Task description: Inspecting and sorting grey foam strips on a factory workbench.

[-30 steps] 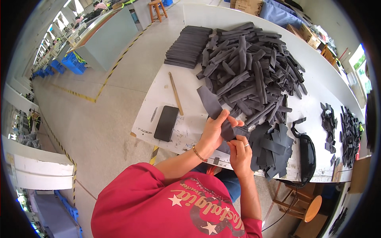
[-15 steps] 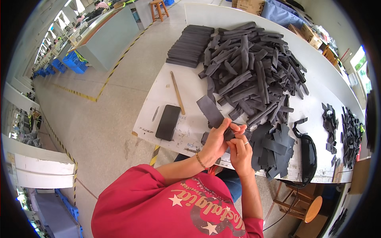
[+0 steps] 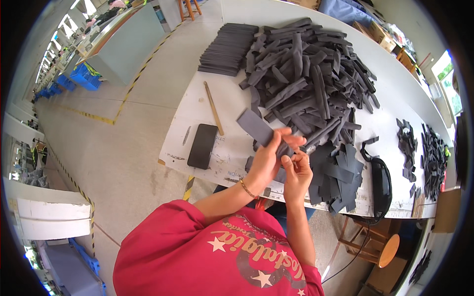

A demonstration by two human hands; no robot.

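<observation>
A dark grey fabric strip (image 3: 254, 127) is held between my two hands above the near edge of the table. My left hand (image 3: 266, 160) grips it around the middle, and its flat far end sticks out up and to the left. My right hand (image 3: 298, 172) pinches the strip's near end between thumb and fingers; that end is partly hidden by the fingers. Just beyond my hands lies a big loose heap of dark folded fabric strips (image 3: 306, 74). Flat dark pieces (image 3: 335, 172) are piled beside my right hand.
A neat stack of dark strips (image 3: 228, 49) lies at the far left of the white table (image 3: 185, 106). Left of my hands are a black phone (image 3: 202, 146) and a wooden stick (image 3: 214, 108). A black glossy case (image 3: 381, 190) and more dark scraps (image 3: 434, 160) lie rightward. A stool (image 3: 388, 250) stands below.
My right hand has shifted its pinch on the strip, its thumb now more upright. The strip stays in both hands. The whole view has moved slightly.
</observation>
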